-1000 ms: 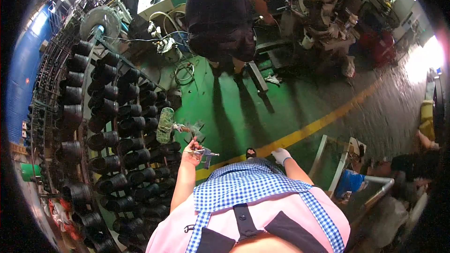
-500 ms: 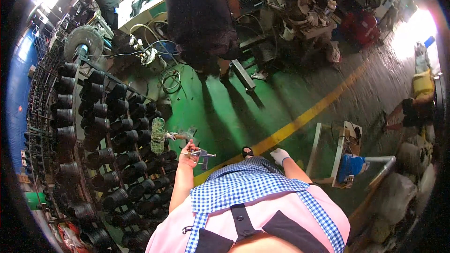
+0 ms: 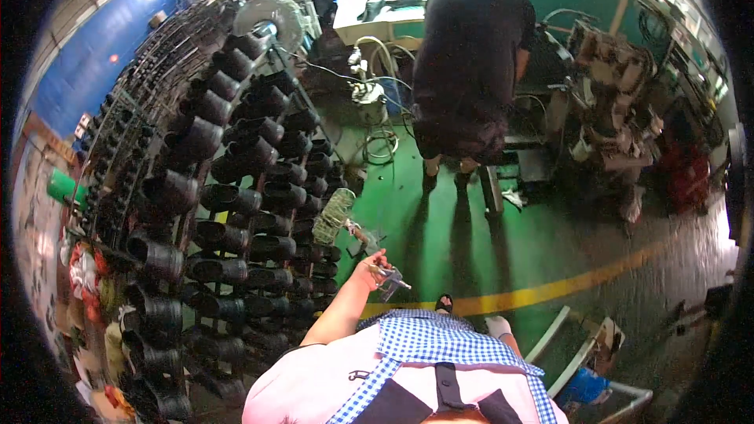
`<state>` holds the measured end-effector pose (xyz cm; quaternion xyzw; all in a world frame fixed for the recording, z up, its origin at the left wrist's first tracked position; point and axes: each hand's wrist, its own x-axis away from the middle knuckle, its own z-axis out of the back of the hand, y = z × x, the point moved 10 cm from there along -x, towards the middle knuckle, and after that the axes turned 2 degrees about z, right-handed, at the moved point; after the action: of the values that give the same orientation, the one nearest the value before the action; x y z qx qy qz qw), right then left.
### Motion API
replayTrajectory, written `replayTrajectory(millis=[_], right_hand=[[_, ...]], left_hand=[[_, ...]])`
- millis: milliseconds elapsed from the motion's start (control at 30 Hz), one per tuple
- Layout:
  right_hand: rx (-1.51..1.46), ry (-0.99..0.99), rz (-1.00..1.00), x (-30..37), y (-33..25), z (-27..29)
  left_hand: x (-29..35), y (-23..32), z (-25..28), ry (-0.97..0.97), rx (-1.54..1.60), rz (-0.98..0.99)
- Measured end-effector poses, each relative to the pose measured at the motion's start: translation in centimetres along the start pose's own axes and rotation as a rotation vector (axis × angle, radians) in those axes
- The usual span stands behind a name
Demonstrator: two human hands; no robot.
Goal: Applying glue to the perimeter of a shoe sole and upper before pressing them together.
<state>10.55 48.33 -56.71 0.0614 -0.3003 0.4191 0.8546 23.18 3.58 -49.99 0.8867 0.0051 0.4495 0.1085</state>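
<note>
My left hand [image 3: 367, 273], bare, is closed around a grey metal spray gun [image 3: 389, 278], whose nozzle points right. Just beyond the fingers are a brownish handle-like piece [image 3: 363, 235] and a pale green-yellow oval [image 3: 334, 215] with a mesh-like surface. I cannot tell whether this hand also grips them. To the left, the nearest rack row carries black shoes [image 3: 220, 269]. My right hand [image 3: 497, 327], in a pale glove, hangs low beside my blue checked apron [image 3: 440, 339]; its fingers are too small and blurred to read.
A co-worker in dark clothes [image 3: 471, 63] stands ahead with their back to me. A large fan [image 3: 271, 20] tops the rack's far end. Hoses [image 3: 380, 147] coil on the green floor. Machinery [image 3: 613, 71] stands right; a metal frame with blue cloth [image 3: 583, 385] is near my right side.
My view has swung left, so the co-worker and machinery sit farther right and more of the shoe rack shows. The spray gun stays in my left hand; my right hand still hangs down.
</note>
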Motion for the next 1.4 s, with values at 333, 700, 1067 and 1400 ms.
replayTrajectory(millis=[333,700,1067,1400], right_hand=[[-1.130,-0.001,-0.584,0.8,1.0,-2.3],[-0.984,-0.051,-0.652,4.1,0.2,-2.3],[-1.005,0.087,-0.681,5.2,1.0,-2.8],[-1.076,0.038,-0.723,5.0,0.7,-2.6]], left_hand=[[2.3,0.7,1.7,0.010,0.072,-0.049],[0.0,0.5,1.7,-0.031,0.076,-0.010],[-1.3,0.1,-1.1,-0.060,-0.104,0.023],[-2.2,0.2,-0.3,-0.094,-0.034,0.044]])
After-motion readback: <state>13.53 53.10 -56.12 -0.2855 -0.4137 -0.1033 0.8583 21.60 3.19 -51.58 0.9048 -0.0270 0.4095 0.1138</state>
